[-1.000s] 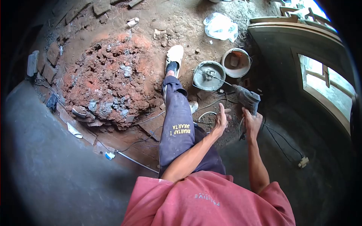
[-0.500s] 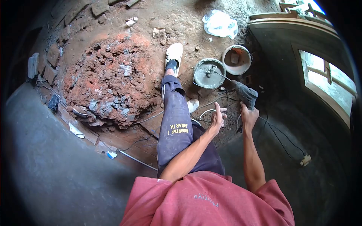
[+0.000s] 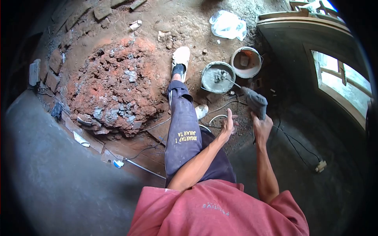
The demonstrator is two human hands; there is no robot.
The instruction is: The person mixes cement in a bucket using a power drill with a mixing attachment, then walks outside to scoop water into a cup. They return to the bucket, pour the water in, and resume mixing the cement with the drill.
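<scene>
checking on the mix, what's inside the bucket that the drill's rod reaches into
Wet-looking grey mix shows inside the bucket, lumpy around the end of the rod. The bucket's bottom and anything beneath the mix's surface are covered.

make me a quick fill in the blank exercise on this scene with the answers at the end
1. The hand gripping the drill is the person's ____ one.
2. The drill's rod reaches into a bucket of ____-coloured mix.
3. The left hand is holding ____.
4. The lettering on the trousers is ____ in colour.

Missing words: right; grey; nothing; yellow
</scene>
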